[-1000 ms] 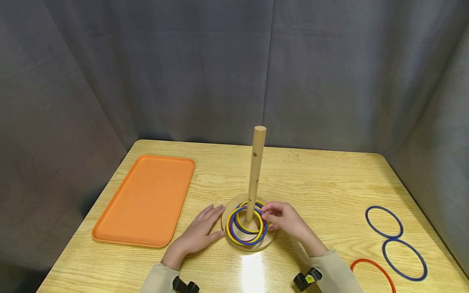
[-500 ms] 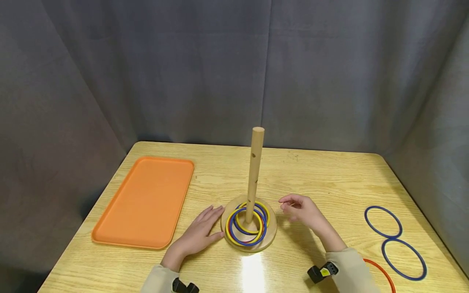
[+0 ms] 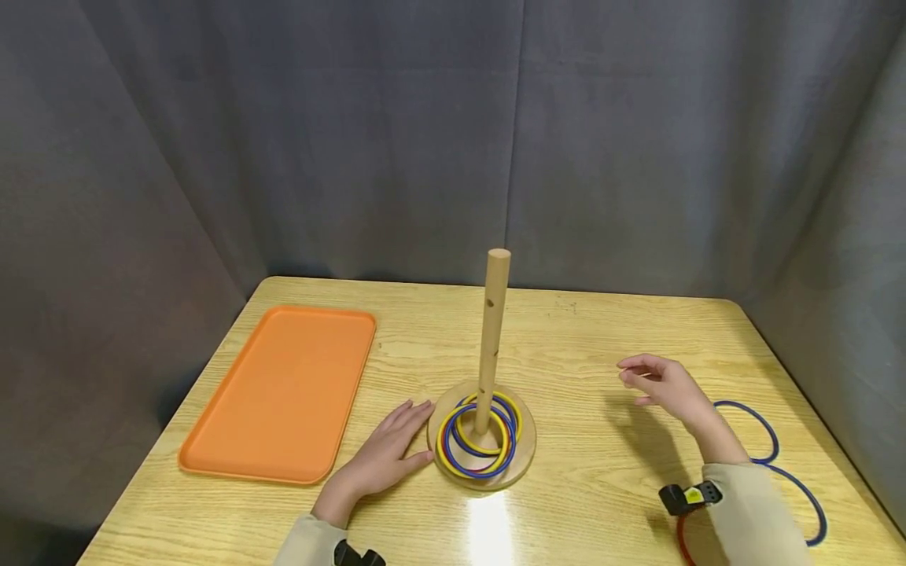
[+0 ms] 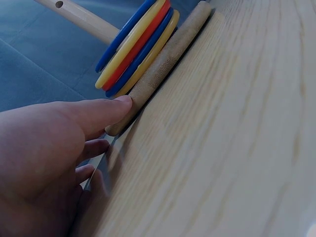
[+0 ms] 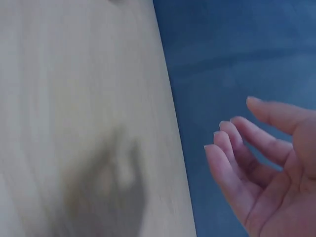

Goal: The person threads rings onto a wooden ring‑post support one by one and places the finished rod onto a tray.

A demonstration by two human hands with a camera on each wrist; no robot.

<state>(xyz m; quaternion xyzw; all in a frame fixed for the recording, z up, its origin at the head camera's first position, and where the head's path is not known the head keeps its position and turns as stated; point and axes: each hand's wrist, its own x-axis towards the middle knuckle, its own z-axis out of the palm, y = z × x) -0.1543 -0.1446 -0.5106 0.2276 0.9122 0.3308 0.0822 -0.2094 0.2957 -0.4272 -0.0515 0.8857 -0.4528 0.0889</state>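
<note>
Several blue, yellow and red rings (image 4: 143, 44) lie stacked loosely around the foot of an upright wooden peg (image 3: 493, 338). The peg rises from a round wooden base (image 3: 524, 456). My left hand (image 3: 385, 452) rests at the left side of the base, its thumb touching the base's edge in the left wrist view. My right hand (image 3: 668, 385) is raised above the table's right part, fingers loosely bent and holding nothing. Past its forearm lie two blue rings (image 3: 812, 499) on the table, partly covered by the arm. A red ring (image 3: 683, 542) shows partly beneath the right sleeve.
An orange tray (image 3: 283, 393) lies flat on the left part of the wooden table (image 3: 566, 338). Grey curtains (image 3: 382, 141) hang behind the table and along its sides. A black device is strapped to each wrist.
My right hand has let go of the rings at the peg and moved right, toward the loose blue rings. My left hand stays beside the base.
</note>
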